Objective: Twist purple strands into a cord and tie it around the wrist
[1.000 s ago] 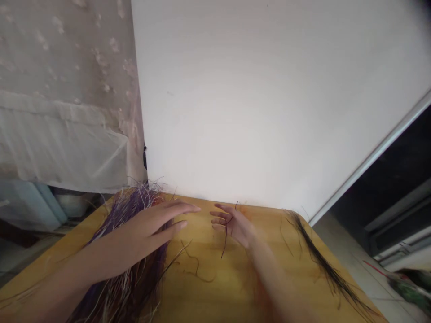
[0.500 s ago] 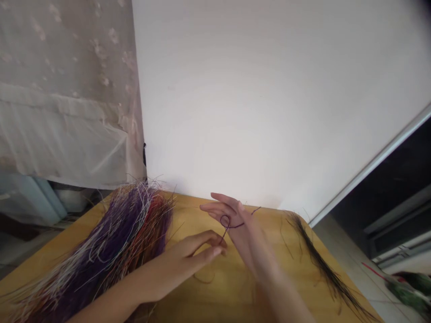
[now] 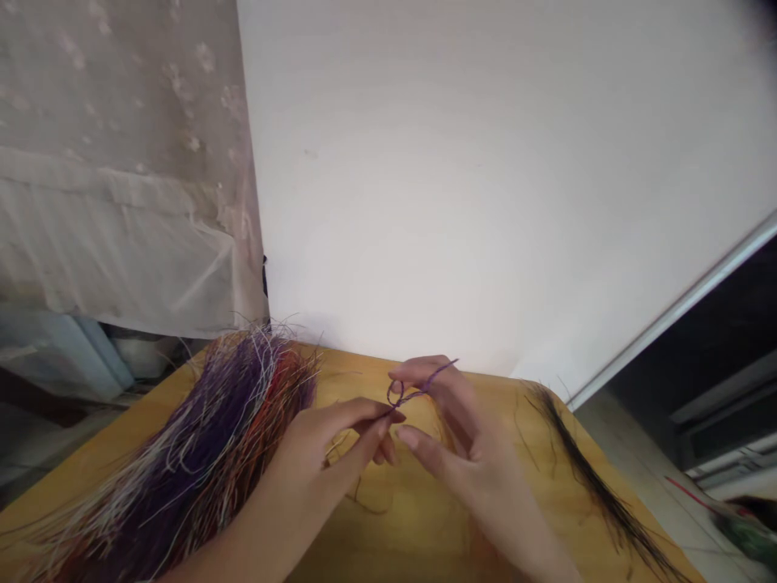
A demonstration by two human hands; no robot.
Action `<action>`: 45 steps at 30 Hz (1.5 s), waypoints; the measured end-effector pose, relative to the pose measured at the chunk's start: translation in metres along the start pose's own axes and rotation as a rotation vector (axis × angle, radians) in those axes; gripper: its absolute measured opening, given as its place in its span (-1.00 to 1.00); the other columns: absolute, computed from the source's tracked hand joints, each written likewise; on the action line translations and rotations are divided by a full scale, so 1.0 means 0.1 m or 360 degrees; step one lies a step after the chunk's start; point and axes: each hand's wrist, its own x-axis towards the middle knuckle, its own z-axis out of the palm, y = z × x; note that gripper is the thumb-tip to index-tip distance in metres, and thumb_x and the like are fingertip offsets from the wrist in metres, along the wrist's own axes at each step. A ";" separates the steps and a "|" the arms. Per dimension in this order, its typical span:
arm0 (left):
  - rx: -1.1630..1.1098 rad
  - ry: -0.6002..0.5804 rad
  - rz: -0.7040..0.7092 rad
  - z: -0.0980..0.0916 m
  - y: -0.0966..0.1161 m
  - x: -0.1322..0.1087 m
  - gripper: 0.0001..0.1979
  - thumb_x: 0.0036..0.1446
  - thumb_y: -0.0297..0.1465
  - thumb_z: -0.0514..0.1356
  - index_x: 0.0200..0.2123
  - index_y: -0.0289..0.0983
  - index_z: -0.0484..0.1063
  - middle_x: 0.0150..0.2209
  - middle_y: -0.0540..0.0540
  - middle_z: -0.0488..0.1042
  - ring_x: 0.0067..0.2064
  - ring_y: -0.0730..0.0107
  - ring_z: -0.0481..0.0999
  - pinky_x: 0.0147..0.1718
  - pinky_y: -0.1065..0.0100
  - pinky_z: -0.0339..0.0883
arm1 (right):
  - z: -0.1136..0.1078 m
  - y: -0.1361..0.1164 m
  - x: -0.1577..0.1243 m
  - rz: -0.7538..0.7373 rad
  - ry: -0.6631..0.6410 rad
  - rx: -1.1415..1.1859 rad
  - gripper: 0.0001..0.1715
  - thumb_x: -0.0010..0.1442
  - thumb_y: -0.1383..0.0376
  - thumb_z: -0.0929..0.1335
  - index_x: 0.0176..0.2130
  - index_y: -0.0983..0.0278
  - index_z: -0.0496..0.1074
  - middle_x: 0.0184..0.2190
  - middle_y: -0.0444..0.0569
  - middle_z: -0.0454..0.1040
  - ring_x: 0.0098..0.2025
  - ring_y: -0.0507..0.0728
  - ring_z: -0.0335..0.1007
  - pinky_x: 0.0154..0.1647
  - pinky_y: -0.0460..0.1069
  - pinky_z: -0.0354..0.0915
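My left hand [image 3: 358, 433] pinches a thin purple twisted cord [image 3: 416, 394] between thumb and forefinger above the table. A small loop stands up from the cord just past those fingertips, and its free end slants up to the right. Around the loop curves my right hand [image 3: 455, 421], thumb and fingers apart. Its forefinger tip is right by the loop; whether it touches, I cannot tell. The free end crosses in front of the right fingers.
On the left of the wooden table [image 3: 413, 518] lies a big bundle of purple, white, red and brown strands [image 3: 212, 429]. A thin black bundle [image 3: 592, 474] lies along the right edge. A white wall [image 3: 394, 202] rises behind, with a sheer curtain [image 3: 121, 235] on the left.
My right hand has turned from an outstretched, flat pose to curved fingers around the loop. The loop has shrunk and moved slightly left, and my left fingers now pinch close beneath it.
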 end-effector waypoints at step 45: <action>-0.0903 -0.0004 -0.0563 -0.11 0.58 -0.28 -0.91 0.22 -0.37 0.14 -0.32 -0.13 0.44 -0.52 0.08 0.47 -0.56 0.54 0.50 -0.52 0.57 0.44 | 0.12 -0.34 -0.18 0.0135 0.0131 0.0318 -0.87 0.09 0.36 0.49 -0.36 0.11 0.55 -0.41 -0.14 0.48 -0.35 0.05 0.48 -0.35 -0.11 0.44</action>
